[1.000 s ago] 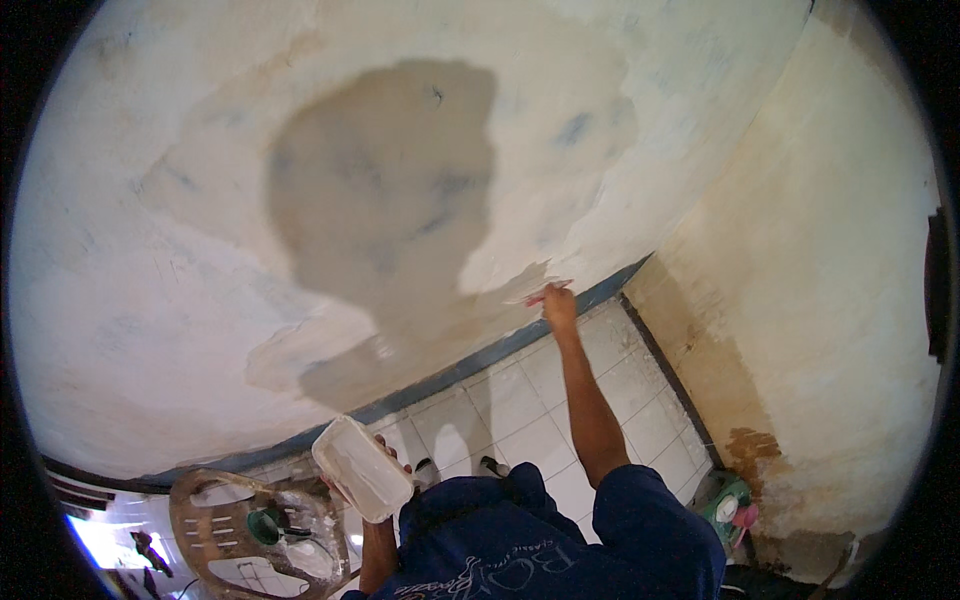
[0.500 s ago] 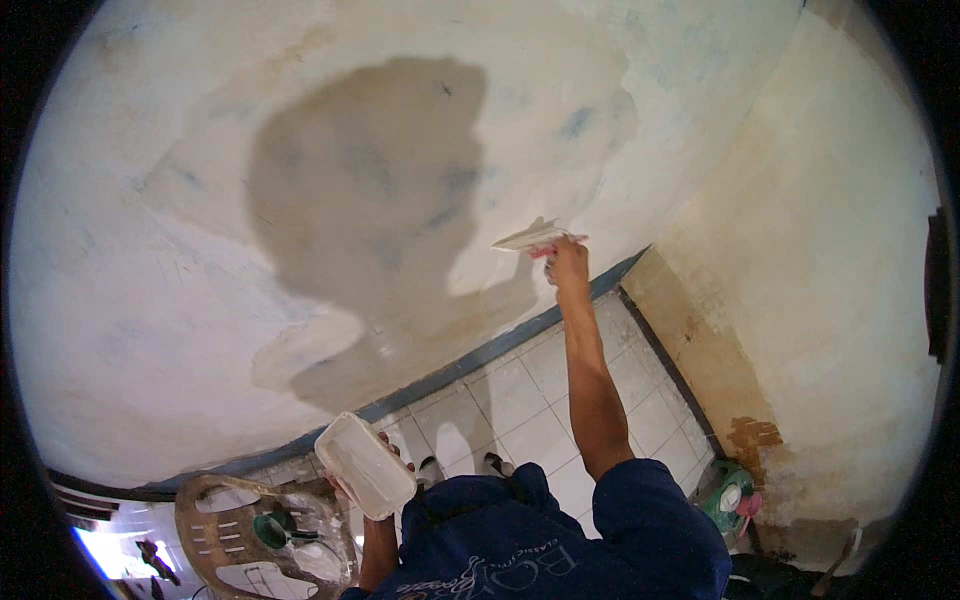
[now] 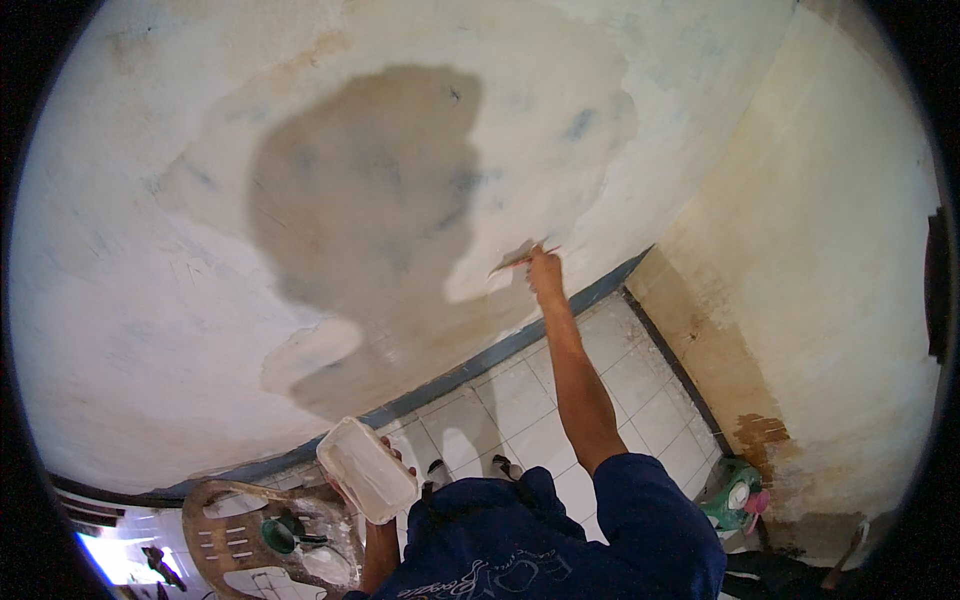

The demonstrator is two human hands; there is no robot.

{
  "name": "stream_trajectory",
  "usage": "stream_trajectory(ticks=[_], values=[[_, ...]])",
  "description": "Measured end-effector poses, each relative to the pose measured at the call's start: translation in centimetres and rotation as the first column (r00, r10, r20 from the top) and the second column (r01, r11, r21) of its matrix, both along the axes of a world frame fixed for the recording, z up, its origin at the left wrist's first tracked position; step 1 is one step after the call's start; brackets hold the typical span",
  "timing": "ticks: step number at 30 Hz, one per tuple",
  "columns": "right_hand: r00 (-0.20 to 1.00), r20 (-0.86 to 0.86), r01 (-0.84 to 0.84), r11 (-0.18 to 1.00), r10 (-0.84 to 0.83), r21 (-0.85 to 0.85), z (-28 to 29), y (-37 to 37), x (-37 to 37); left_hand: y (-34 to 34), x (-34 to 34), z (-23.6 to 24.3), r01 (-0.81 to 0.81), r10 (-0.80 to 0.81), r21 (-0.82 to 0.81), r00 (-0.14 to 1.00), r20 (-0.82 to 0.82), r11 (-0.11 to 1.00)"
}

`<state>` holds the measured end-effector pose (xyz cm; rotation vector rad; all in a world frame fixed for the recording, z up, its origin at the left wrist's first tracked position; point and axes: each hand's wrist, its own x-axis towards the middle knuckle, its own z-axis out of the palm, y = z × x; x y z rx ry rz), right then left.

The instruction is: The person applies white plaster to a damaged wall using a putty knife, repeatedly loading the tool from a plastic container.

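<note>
My left hand (image 3: 398, 457): gripping white rectangular plastic tub (image 3: 388, 502), pale paste (image 3: 355, 462) inside | right hand (image 3: 545, 276): pinching thin reddish spreader (image 3: 514, 263)

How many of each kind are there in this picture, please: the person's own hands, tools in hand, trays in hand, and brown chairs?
Hands: 2 (left hand and right hand)
Tools in hand: 1 (flat tool, right)
Trays in hand: 1 (white tray, left)
Brown chairs: 1 (brown chair)
Total: 5
</note>
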<state>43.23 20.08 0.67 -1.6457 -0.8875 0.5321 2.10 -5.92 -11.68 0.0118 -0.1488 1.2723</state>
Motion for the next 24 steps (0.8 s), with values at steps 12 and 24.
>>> stream_trajectory(ticks=[12, 24], values=[[0.995, 0.041, 0.09, 0.988, -0.096, 0.127, -1.1, -2.7, 2.8, 0.7, 1.9, 0.5, 0.061, -0.061, 0.008, 0.993, 0.099, 0.998], [0.958, -0.287, -0.007, 0.998, 0.023, 0.057, 5.9, -9.1, 0.2, 0.1, 1.0, 1.7, -0.017, 0.017, 0.002, 0.994, 0.109, 1.0]])
